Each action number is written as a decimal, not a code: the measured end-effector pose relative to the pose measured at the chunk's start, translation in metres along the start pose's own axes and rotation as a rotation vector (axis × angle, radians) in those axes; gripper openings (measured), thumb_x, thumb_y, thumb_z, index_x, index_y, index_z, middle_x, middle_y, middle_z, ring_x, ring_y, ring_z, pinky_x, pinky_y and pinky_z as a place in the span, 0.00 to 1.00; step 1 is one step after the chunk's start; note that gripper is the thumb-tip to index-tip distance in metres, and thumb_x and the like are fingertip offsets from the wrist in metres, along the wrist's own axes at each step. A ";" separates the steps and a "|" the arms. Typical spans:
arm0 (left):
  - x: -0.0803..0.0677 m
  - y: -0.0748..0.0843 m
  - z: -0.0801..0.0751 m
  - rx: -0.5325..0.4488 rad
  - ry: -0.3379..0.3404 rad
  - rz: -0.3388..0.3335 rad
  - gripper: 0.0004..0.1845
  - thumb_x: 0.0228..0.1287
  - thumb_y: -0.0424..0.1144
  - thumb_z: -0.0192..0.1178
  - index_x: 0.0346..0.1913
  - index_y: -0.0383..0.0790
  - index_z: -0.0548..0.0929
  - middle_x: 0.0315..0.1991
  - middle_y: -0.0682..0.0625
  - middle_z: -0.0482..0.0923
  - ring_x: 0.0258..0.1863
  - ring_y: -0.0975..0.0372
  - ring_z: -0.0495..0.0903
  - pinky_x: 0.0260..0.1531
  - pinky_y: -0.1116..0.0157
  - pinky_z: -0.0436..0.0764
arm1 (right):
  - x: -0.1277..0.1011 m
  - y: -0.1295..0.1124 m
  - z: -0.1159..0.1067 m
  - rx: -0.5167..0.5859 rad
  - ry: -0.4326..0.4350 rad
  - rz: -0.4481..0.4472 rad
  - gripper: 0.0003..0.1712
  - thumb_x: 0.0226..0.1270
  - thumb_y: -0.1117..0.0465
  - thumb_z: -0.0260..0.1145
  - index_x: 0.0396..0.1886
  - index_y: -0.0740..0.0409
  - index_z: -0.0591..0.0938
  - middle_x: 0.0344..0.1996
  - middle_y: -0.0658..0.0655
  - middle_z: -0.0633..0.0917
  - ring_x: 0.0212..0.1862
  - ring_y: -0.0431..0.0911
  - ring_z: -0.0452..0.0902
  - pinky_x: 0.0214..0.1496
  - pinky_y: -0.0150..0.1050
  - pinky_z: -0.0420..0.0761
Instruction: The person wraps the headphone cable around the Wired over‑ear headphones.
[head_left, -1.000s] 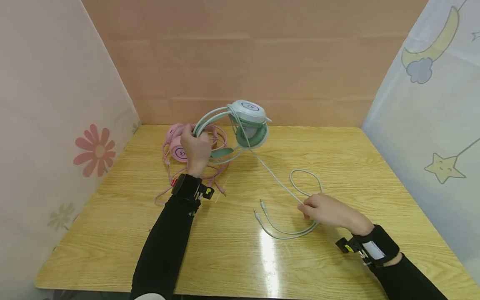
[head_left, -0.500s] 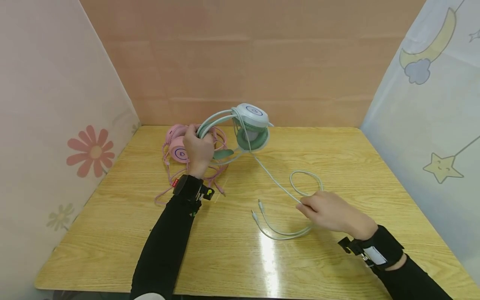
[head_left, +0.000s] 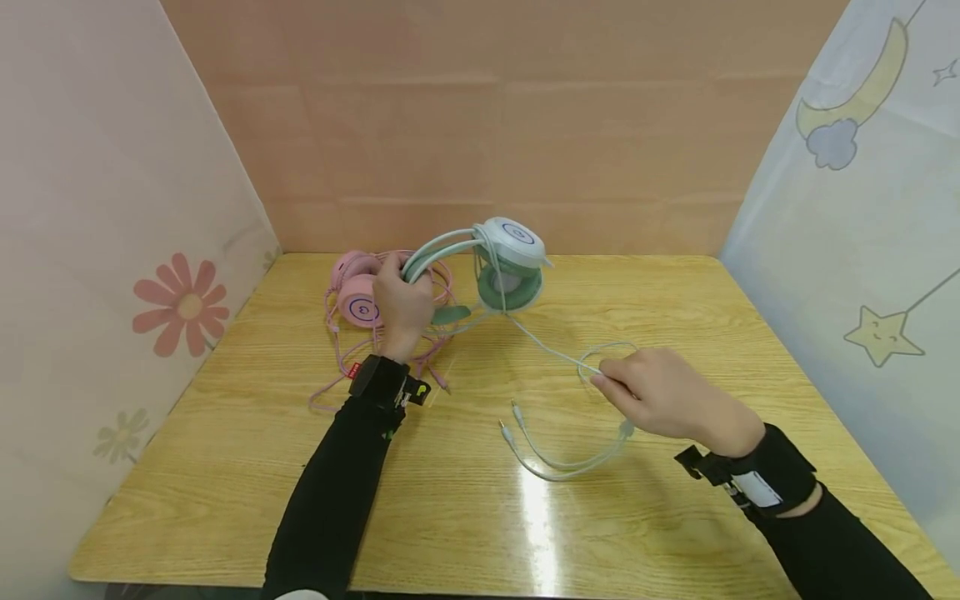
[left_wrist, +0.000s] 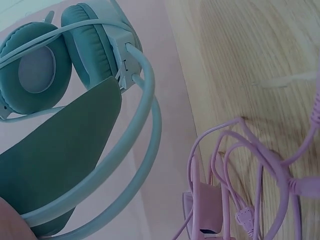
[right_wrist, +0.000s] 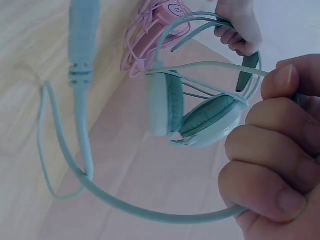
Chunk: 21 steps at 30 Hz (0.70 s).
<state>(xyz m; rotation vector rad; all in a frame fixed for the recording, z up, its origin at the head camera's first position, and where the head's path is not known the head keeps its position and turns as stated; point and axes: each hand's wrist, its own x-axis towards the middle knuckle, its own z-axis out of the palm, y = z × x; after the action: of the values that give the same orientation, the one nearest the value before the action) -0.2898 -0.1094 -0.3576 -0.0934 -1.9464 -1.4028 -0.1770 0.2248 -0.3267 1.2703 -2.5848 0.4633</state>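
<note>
My left hand (head_left: 405, 304) grips the headband of a pair of mint-green headphones (head_left: 516, 242), held up above the table. In the left wrist view, its double-tube headband (left_wrist: 131, 140) and dark green inner strap (left_wrist: 75, 145) show beside the padded ear cups. The cable wraps around the ear cups. My right hand (head_left: 667, 396) pinches the mint cable (head_left: 543, 344), which runs from the headphones to the fingers. In the right wrist view, the fingers are curled round the cable (right_wrist: 165, 217). The cable's two plugs (head_left: 507, 433) lie on the table left of that hand.
A pair of pink headphones (head_left: 358, 300) with a tangled pink cable (head_left: 322, 407) lies on the wooden table (head_left: 225, 500), beside and behind my left hand. An orange-brown backdrop (head_left: 600, 150) stands at the back, with patterned panels on both sides.
My left hand and the mint headphones have shifted slightly right and lower in view. My right hand has moved up and slightly right, drawing the cable along; the cable loop behind it looks smaller.
</note>
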 end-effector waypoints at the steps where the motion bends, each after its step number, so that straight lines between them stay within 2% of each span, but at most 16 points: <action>1: -0.001 0.000 0.000 0.005 -0.001 0.001 0.03 0.62 0.31 0.57 0.35 0.33 0.77 0.18 0.54 0.56 0.17 0.60 0.56 0.24 0.63 0.57 | 0.002 -0.001 -0.002 -0.009 0.011 -0.012 0.24 0.72 0.64 0.63 0.19 0.42 0.64 0.15 0.34 0.54 0.18 0.27 0.46 0.21 0.27 0.53; 8: -0.005 0.005 0.002 0.045 -0.018 -0.018 0.02 0.58 0.31 0.55 0.31 0.39 0.72 0.18 0.54 0.55 0.17 0.60 0.55 0.25 0.62 0.56 | 0.016 -0.009 -0.015 -0.040 0.038 -0.065 0.24 0.69 0.64 0.62 0.17 0.43 0.62 0.15 0.35 0.55 0.18 0.27 0.46 0.21 0.27 0.53; 11: -0.006 0.009 0.003 0.034 -0.026 -0.019 0.03 0.54 0.30 0.54 0.30 0.40 0.72 0.18 0.55 0.56 0.17 0.61 0.56 0.24 0.62 0.57 | 0.023 -0.011 -0.021 -0.052 0.053 -0.094 0.24 0.67 0.65 0.62 0.16 0.43 0.62 0.14 0.35 0.55 0.18 0.27 0.46 0.20 0.27 0.53; 16: -0.008 0.014 0.005 -0.017 -0.063 -0.017 0.04 0.52 0.27 0.54 0.33 0.36 0.74 0.18 0.55 0.56 0.17 0.62 0.56 0.22 0.63 0.56 | 0.037 -0.013 -0.033 -0.064 0.078 -0.129 0.24 0.67 0.65 0.62 0.16 0.44 0.62 0.14 0.36 0.54 0.17 0.27 0.46 0.19 0.28 0.53; 21: -0.011 0.019 0.008 -0.013 -0.081 -0.012 0.06 0.56 0.29 0.56 0.37 0.32 0.77 0.19 0.53 0.59 0.18 0.61 0.58 0.23 0.63 0.58 | 0.050 -0.016 -0.043 -0.085 0.105 -0.162 0.24 0.66 0.64 0.62 0.15 0.44 0.62 0.14 0.36 0.55 0.17 0.28 0.46 0.20 0.29 0.52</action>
<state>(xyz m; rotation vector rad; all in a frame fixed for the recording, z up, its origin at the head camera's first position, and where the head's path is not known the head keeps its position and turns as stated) -0.2772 -0.0915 -0.3504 -0.1472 -2.0067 -1.4402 -0.1921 0.1956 -0.2673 1.3737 -2.3667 0.3743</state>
